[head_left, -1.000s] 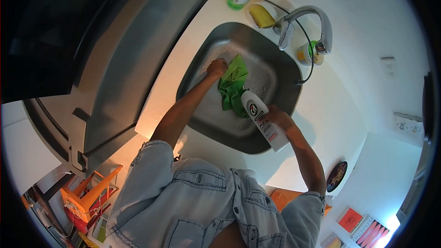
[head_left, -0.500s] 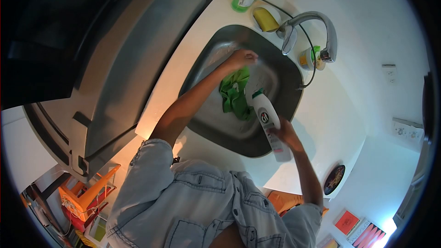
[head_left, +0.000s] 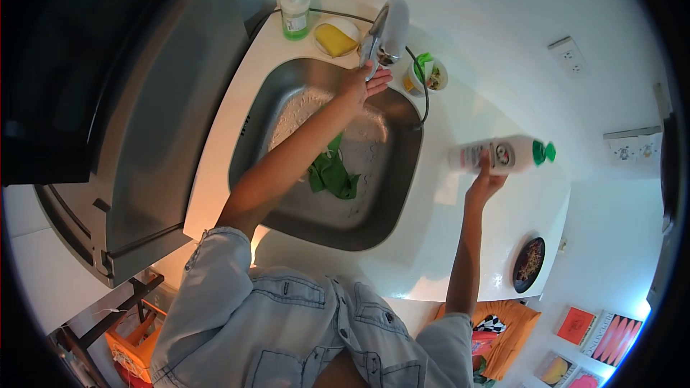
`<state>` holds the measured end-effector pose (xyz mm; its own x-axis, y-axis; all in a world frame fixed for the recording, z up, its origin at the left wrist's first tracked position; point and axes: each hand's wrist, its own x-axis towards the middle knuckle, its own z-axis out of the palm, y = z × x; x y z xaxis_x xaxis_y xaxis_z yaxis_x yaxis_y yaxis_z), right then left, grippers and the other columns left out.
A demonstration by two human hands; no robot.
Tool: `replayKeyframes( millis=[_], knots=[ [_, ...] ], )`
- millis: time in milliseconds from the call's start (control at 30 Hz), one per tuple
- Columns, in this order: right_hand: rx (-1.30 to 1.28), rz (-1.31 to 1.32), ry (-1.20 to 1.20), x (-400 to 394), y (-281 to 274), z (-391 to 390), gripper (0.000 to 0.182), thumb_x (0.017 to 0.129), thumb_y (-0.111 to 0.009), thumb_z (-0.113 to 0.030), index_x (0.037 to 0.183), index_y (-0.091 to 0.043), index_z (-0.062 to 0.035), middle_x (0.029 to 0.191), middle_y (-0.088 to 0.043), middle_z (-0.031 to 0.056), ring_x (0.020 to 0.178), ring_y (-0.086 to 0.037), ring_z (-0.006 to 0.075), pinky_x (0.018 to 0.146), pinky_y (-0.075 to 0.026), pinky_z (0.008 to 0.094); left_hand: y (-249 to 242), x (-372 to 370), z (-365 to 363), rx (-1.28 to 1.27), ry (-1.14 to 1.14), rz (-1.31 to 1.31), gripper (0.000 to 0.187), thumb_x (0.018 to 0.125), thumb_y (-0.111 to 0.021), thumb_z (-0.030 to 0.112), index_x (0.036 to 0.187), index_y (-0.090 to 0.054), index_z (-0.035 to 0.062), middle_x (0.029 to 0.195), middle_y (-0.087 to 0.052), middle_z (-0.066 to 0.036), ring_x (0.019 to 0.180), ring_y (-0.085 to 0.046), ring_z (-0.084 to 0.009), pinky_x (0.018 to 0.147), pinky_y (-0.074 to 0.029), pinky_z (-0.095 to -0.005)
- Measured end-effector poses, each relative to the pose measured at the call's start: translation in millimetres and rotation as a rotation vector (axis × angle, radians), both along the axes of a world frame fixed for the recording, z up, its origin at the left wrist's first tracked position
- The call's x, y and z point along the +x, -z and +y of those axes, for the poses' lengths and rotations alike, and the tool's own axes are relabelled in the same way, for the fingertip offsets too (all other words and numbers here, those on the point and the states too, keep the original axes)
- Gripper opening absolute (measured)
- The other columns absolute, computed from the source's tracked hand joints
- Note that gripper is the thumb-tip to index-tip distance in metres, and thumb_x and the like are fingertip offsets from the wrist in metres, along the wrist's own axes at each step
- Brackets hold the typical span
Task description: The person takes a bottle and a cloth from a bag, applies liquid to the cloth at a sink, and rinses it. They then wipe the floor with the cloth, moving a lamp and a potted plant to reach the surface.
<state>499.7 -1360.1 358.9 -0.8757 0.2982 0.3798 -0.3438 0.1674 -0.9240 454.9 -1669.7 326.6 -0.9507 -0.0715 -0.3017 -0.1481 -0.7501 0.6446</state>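
My right hand [head_left: 488, 183] grips a white cleaner bottle [head_left: 519, 152] with a green flip cap, which looks raised. The bottle is tilted onto its side over the counter to the right of the sink and is slightly blurred. At the far side of the sink, my left hand [head_left: 359, 89] has its fingers stretched out, palm partly up. Its thumb is by the lever of the chrome faucet [head_left: 392, 28]; whether they touch is hard to tell. A crumpled green cloth [head_left: 333, 176] lies on the bottom of the metal sink [head_left: 388, 204], partly hidden by my left forearm.
Behind the sink stand a soap dispenser [head_left: 295, 17], a yellow sponge [head_left: 335, 40] on a white dish, and a small tub [head_left: 425, 76]. A black cable [head_left: 427, 100] runs past the faucet. A dark plate [head_left: 530, 264] sits near the counter's right end.
My right hand has carried the bottle from over the sink out to the right, turning its cap away. My left hand has moved from above the cloth to the faucet. The view has shifted.
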Motion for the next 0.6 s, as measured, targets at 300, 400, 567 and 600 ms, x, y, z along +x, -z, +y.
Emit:
replayKeyframes(
  millis=[300, 400, 567, 600],
  knots=[
    [0.103, -0.003, 0.151, -46, -1, -8, 0.047, 0.078, -0.067, -0.003, 0.118, -0.041, 0.0011, 0.11, -0.053, 0.0123, 0.099, -0.054, 0.0196, 0.085, -0.045, 0.0312, -23, -13, -4, -0.068, 0.02, -0.048, 0.043, 0.094, -0.044, 0.034, 0.111, -0.045, -0.0051, 0.111, -0.057, -0.022, 0.103, -0.058, -0.0305, 0.086, -0.048, -0.0388],
    [0.344, 0.071, 0.451, -15, 9, -28, 0.051, 0.075, -0.067, 0.0, 0.119, -0.041, 0.0017, 0.113, -0.051, 0.0134, 0.105, -0.051, 0.0223, 0.088, -0.043, 0.0321, -15, -6, -13, -0.057, 0.121, -0.046, 0.052, 0.091, -0.045, 0.043, 0.115, -0.047, -0.0027, 0.108, -0.06, -0.018, 0.094, -0.062, -0.0276, 0.079, -0.051, -0.036],
    [0.579, -0.421, -0.167, 91, 116, -125, 0.02, 0.081, -0.06, -0.011, 0.098, -0.058, -0.002, 0.092, -0.061, 0.0151, 0.094, -0.058, 0.0284, 0.082, -0.045, 0.0364, 130, 45, -54, -0.926, 0.318, -0.072, 0.06, 0.085, -0.054, 0.046, 0.127, -0.042, 0.0052, 0.114, -0.057, -0.016, 0.098, -0.059, -0.0309, 0.084, -0.046, -0.0412],
    [0.72, -0.661, -0.362, 99, 140, -148, 0.028, 0.08, -0.062, -0.015, 0.102, -0.055, 0.0005, 0.093, -0.06, 0.018, 0.095, -0.058, 0.0334, 0.081, -0.045, 0.0414, 180, 60, -55, -1.563, 0.293, 0.027, 0.055, 0.084, -0.053, 0.045, 0.124, -0.047, 0.0074, 0.112, -0.058, -0.016, 0.093, -0.06, -0.0325, 0.078, -0.047, -0.0423]
  ],
)
